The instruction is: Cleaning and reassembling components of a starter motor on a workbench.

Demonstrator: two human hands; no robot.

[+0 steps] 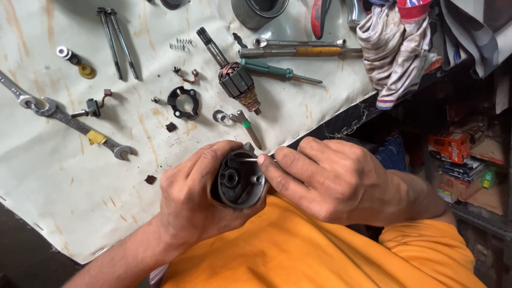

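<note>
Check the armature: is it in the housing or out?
Out. The armature lies on the sheet among the tools, apart from the dark housing, whose open end faces the camera in the left hand.

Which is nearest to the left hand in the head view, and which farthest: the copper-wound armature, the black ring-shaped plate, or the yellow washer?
Measured from the left hand, which grips the dark motor housing:
1. Black ring-shaped plate, straight up the sheet from the hand.
2. Copper-wound armature, up and to the right, a little farther.
3. Yellow washer, far up on the left.
</note>
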